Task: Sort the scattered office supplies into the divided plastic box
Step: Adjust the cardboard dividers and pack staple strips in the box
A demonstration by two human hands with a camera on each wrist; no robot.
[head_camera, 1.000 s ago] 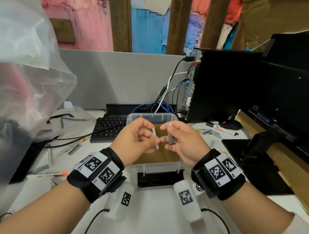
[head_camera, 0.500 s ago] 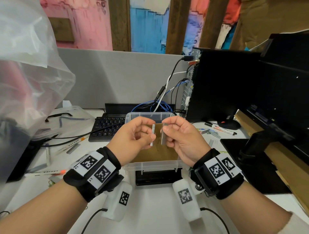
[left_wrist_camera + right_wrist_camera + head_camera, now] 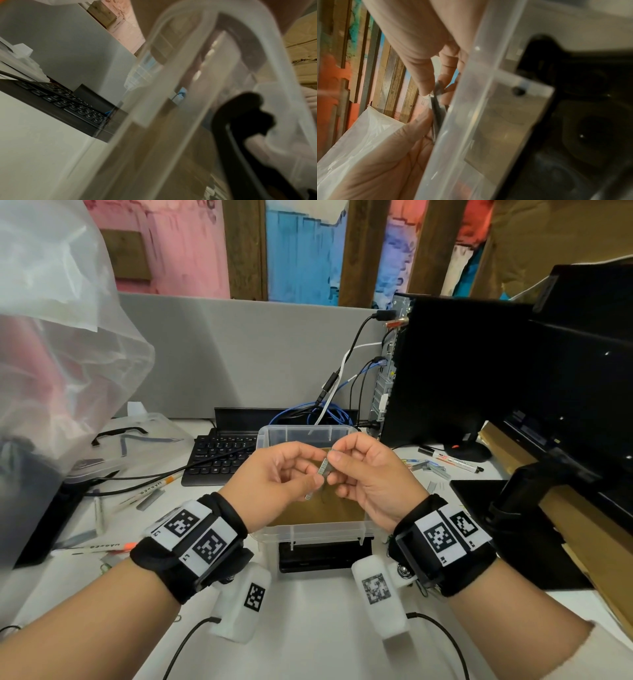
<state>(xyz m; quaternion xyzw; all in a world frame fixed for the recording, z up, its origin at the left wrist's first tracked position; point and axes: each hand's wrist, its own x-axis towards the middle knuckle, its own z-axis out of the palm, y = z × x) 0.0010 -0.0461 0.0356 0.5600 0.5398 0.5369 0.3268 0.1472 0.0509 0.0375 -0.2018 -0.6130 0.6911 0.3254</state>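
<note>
Both hands are meeting over the clear plastic box [image 3: 310,534], which is sitting on the tabletop [image 3: 308,628] near the person. The left hand [image 3: 274,486] and the right hand [image 3: 368,479] are each pinching staple strips [image 3: 324,466] between thumb and fingertips, the strips touching as if being stacked together; the right wrist view is showing the thin metal edges caught between the fingers [image 3: 426,83].

The likeliest slip, in my judgement, is a strip snapping or sliding loose while the two are being aligned, since they are thin, smooth and held only at the tips; a piece could be dropping into the wrong part of the box or onto the tabletop.

More strips are lying to the right [image 3: 435,470] beside a marker [image 3: 452,460], and others to the left [image 3: 150,498] near another marker [image 3: 156,486]. A keyboard [image 3: 219,457] and cables are crowding the far side of the box.
</note>
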